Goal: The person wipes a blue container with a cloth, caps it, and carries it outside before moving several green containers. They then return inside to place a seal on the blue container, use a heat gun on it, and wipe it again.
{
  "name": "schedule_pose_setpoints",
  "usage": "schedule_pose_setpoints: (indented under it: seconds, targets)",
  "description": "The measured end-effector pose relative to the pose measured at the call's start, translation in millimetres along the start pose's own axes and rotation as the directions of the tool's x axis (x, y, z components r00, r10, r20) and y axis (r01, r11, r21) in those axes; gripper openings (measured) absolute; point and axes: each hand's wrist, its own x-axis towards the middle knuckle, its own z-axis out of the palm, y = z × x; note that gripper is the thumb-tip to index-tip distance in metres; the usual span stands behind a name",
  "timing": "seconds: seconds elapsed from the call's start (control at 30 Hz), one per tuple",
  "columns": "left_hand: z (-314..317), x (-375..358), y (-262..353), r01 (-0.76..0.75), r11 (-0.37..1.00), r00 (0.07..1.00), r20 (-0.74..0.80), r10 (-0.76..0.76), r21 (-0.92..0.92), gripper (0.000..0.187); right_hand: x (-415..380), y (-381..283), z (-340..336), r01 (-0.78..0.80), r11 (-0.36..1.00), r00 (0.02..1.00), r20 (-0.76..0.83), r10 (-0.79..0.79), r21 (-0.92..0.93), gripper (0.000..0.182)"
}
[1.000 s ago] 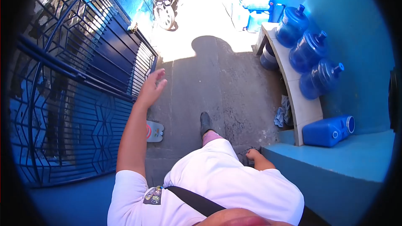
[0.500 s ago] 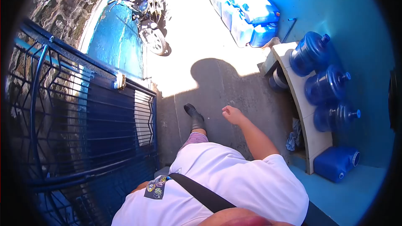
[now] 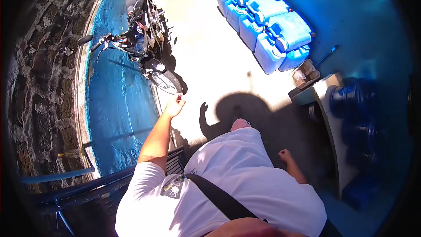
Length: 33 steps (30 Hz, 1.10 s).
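Since the earlier frame, the left hand [image 3: 175,105] has swung forward from beside the body, and the right hand [image 3: 286,156] has gone back, probably to balance the walking. Both look narrow, with bent fingers; whether something small is inside, I cannot tell. The left is nearest to the motorcycle [image 3: 137,39], which stands along the blue wall [image 3: 112,114], perhaps to leave the passage free. The right hangs apart from the counter [image 3: 337,145], where round bottles [image 3: 356,97] stand in shade. Blue containers [image 3: 290,27] are stacked along the opposite side, likely to save space.
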Motion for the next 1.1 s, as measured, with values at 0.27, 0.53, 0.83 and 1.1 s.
schedule_pose_setpoints:
  seconds: [0.27, 0.53, 0.83, 1.1]
  targets:
    - [-49, 289, 72, -0.024, 0.995, 0.967, 0.249, 0.048, -0.100, 0.047, 202, -280, 41, 0.204, 0.845, 0.945, 0.326, -0.037, -0.494, 0.049]
    - [-179, 367, -57, 0.523, 0.657, 0.702, 0.162, -0.693, 0.544, 0.067, 337, -751, -82, 0.554, 0.823, 0.825, -0.057, -0.563, -0.123, 0.036]
    - [-262, 689, -162, 0.390, 0.916, 0.731, 0.574, -0.369, 0.092, 0.032, 497, -950, -102, 0.428, 0.904, 0.840, -0.361, -0.405, -0.020, 0.030]
    - [-339, 1162, 47, 0.115, 0.959, 0.945, 0.268, -0.186, 0.259, 0.046, 481, -1020, -19, -0.121, 0.986, 0.930, 0.335, 0.152, -0.111, 0.043]
